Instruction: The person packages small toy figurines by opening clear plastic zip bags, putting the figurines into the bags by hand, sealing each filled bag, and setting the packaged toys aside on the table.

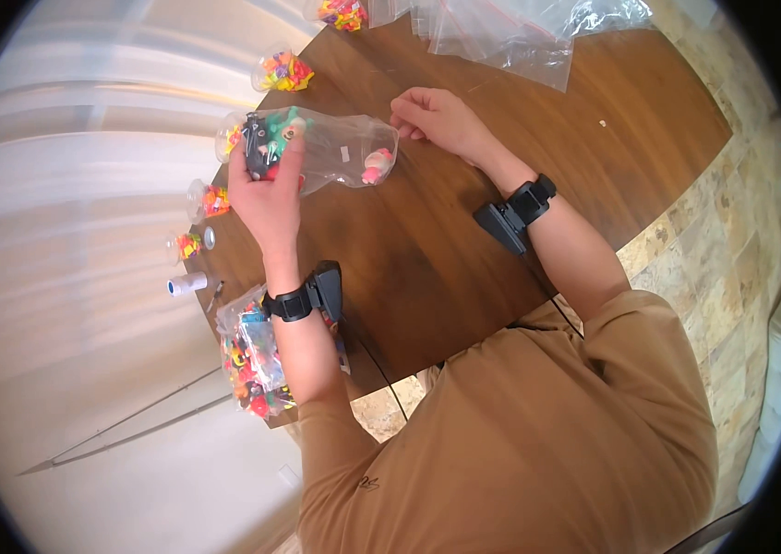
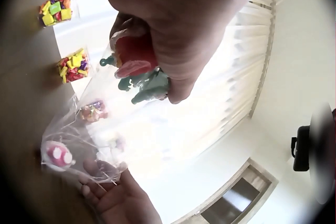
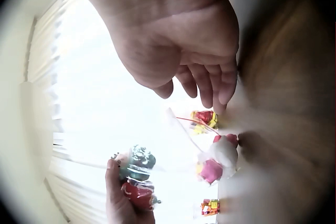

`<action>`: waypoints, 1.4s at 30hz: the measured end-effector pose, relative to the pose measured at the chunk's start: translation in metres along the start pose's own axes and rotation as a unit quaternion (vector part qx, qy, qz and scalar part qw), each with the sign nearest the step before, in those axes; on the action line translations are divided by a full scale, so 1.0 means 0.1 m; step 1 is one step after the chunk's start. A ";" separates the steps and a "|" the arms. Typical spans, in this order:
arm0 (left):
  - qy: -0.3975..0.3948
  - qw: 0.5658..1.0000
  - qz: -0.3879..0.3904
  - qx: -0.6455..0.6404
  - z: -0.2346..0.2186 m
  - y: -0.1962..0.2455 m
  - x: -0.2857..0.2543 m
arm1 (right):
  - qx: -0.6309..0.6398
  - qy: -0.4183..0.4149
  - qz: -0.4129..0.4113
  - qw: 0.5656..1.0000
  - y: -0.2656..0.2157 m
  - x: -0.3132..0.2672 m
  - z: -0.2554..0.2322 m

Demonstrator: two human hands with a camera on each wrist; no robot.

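My left hand [image 1: 266,189] grips a clear plastic bag [image 1: 330,152], its fingers and thumb around the bunched figurines at one end. Among these are a green figurine [image 2: 149,86] and a red one [image 2: 135,53], with a dark one [image 1: 257,138] beside them. A pink-and-white figurine [image 1: 376,166] lies apart near the bag's other end. Just beside that end is my right hand [image 1: 437,120], fingers loosely bent and nothing held. From the right wrist its relaxed fingers [image 3: 202,82] hang spread above the bag.
Several clear containers of colourful candy [image 1: 284,72] line the table's left edge. Flat plastic bags [image 1: 510,42] lie at the far side. Nearer my left forearm are a packed bag of small toys [image 1: 252,360] and a white-and-blue cylinder [image 1: 187,284]. The wooden table [image 1: 464,286] ends near my body.
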State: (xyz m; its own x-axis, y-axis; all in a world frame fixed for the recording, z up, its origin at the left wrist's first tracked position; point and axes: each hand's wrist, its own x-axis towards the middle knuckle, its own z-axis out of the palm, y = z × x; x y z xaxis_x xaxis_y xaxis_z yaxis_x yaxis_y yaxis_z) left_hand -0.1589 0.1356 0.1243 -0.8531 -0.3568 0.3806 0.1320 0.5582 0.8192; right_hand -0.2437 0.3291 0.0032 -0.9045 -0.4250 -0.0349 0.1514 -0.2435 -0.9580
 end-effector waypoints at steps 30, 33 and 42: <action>0.052 0.989 0.107 0.084 0.09 -0.01 -0.02 | -0.099 -0.041 0.016 0.994 0.06 0.05 -0.04; 0.034 0.974 0.167 0.152 0.12 -0.18 0.02 | -0.112 -0.029 -0.002 0.993 0.06 0.05 -0.03; 0.018 0.982 0.082 0.169 0.06 -0.50 -0.01 | -0.157 -0.020 -0.046 0.986 0.14 0.07 -0.04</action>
State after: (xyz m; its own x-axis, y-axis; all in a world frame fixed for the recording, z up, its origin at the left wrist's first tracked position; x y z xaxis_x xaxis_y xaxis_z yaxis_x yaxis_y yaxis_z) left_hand -0.1674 0.1122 0.0805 -0.8154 -0.2644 0.5149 0.0850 0.8253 0.5583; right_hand -0.2494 0.3264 -0.0118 -0.8910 -0.4499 0.0610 -0.0666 -0.0034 -0.9978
